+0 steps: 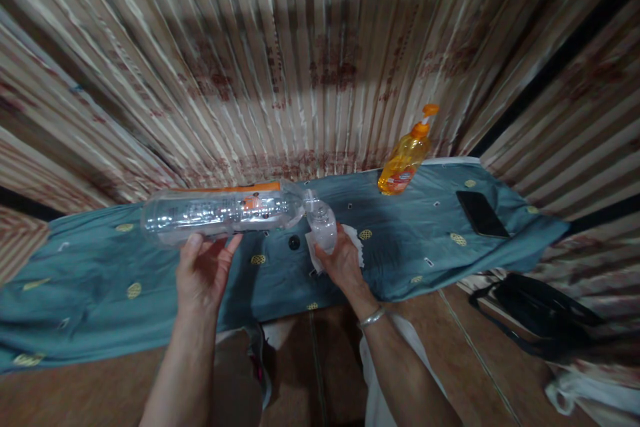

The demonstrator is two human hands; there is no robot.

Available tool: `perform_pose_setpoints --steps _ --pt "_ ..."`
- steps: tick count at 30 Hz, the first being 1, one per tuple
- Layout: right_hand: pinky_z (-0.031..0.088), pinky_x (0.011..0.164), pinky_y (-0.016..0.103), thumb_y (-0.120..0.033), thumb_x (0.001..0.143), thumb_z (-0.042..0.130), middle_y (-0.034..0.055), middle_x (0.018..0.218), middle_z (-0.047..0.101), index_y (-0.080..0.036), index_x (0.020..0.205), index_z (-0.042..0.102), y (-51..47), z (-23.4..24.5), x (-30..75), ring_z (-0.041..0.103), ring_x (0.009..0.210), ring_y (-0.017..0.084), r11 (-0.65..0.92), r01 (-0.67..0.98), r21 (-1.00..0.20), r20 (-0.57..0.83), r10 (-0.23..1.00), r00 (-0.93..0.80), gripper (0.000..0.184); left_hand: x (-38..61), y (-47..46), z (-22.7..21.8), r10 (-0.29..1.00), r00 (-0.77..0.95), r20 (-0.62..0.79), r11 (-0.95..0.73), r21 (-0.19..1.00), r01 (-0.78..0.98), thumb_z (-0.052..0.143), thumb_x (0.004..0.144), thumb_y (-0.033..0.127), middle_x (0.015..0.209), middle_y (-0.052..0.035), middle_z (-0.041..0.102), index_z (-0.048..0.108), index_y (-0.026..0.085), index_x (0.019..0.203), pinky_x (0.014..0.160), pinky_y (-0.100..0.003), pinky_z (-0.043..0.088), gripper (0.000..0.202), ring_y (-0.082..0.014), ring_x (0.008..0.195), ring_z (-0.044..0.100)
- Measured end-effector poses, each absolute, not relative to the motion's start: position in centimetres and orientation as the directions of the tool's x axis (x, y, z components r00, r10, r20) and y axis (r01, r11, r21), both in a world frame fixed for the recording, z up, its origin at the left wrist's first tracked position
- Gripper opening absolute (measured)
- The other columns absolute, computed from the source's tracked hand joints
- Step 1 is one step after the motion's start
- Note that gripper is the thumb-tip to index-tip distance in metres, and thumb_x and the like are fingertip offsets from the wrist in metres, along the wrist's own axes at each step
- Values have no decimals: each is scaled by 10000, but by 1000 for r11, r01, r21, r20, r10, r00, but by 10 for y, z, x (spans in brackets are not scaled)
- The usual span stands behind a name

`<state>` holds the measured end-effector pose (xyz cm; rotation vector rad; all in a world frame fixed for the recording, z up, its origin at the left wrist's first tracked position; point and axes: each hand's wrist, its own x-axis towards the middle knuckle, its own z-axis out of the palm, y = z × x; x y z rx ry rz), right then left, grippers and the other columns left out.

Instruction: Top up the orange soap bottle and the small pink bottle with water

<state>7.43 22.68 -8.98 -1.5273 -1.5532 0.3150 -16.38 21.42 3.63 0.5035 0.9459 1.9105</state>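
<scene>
A large clear plastic bottle (215, 213) with an orange-edged label is held sideways, its neck to the right. My left hand (205, 267) grips it from below, thumb and fingers against its near side. My right hand (343, 257) is closed round a small clear plastic bottle (324, 223), tilted with its top against or very near the large bottle's mouth. A white tissue (356, 238) shows around my right hand; whether it is held or lies on the cloth I cannot tell. A small black round cap (294, 242) lies between my hands.
A teal patterned cloth (165, 280) covers the table. An orange pump bottle (403, 163) stands at the back right, and a black phone (481, 213) lies near the right end. Pleated curtains (325, 67) hang behind. A black bag (540, 310) sits low at right.
</scene>
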Motion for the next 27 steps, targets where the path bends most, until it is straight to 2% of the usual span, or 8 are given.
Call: perform_pose_setpoints --steps 4,10,16,20,22,27 --pt "612 968 501 -363 847 685 229 1164 771 -60 1373 569 226 -89 74 750 1084 359 196 657 -727 404 897 179 618 -165 214 35 870 -492 -36 -286 775 -563 949 544 281 708 36 738 655 226 700 793 -412 681 338 -187 703 723" --pt "618 954 474 -364 855 698 212 1146 775 -63 1378 572 227 -86 74 756 1065 341 174 670 -722 381 908 174 616 -167 215 33 881 -473 -23 -285 773 -567 921 599 262 729 42 745 657 238 702 800 -402 680 284 -197 760 743" --pt "621 945 484 -403 871 686 208 1135 778 -65 1369 574 228 -90 74 755 1062 342 201 675 -710 419 891 174 613 -165 215 35 870 -492 -35 -293 766 -572 971 503 291 745 39 748 683 233 743 744 -407 686 379 -213 755 739" --pt "618 962 488 -383 861 686 224 1172 771 -56 1383 566 228 -94 74 749 1096 352 204 673 -711 424 888 179 627 -167 215 33 880 -474 3 -299 781 -549 943 579 287 661 52 692 633 226 705 801 -418 679 341 -201 734 732" --pt "617 963 488 -388 864 687 220 1177 770 -66 1390 565 228 -95 73 748 1097 351 199 672 -713 424 886 186 629 -167 215 32 877 -480 2 -301 781 -547 926 607 282 690 47 710 643 224 724 814 -417 674 312 -196 738 733" --pt "617 967 488 -396 883 679 205 1179 768 -92 1394 569 228 -94 73 746 1093 345 205 677 -706 430 884 181 604 -168 214 32 870 -493 -11 -299 783 -545 940 564 289 747 39 740 656 236 715 807 -416 674 326 -206 766 737"
